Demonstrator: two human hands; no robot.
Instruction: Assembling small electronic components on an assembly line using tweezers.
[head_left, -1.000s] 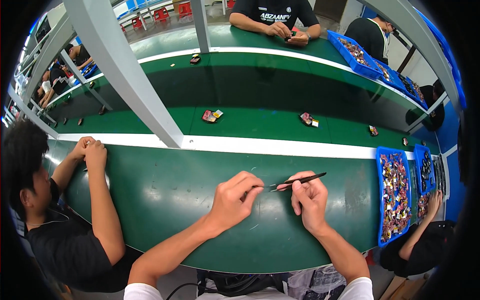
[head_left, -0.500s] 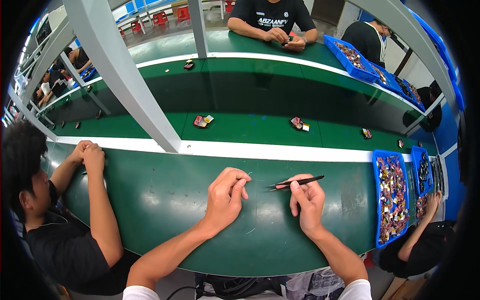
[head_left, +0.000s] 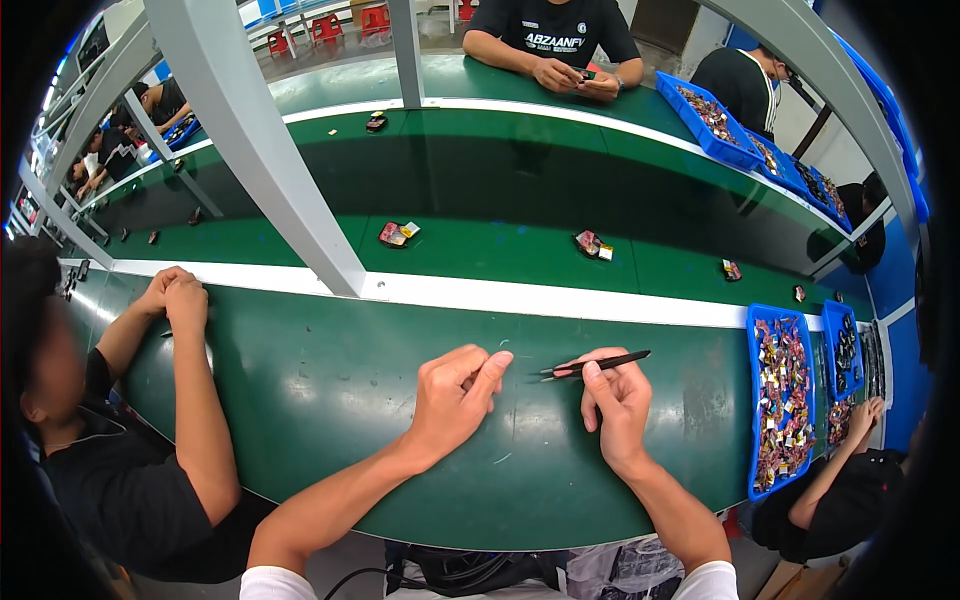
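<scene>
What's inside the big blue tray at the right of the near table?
The blue tray holds many small jumbled parts, reddish and dark, with white and yellow bits. The top ones cover much of the bottom, so anything underneath can't be seen.

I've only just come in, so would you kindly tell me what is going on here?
A person's right hand holds black tweezers over a green table, their tips pointing toward the left hand without touching it. The left hand is loosely curled, with nothing clearly visible in it. A blue tray of small parts sits at the right, and a few more parts lie spaced apart beyond the white rail.
</scene>
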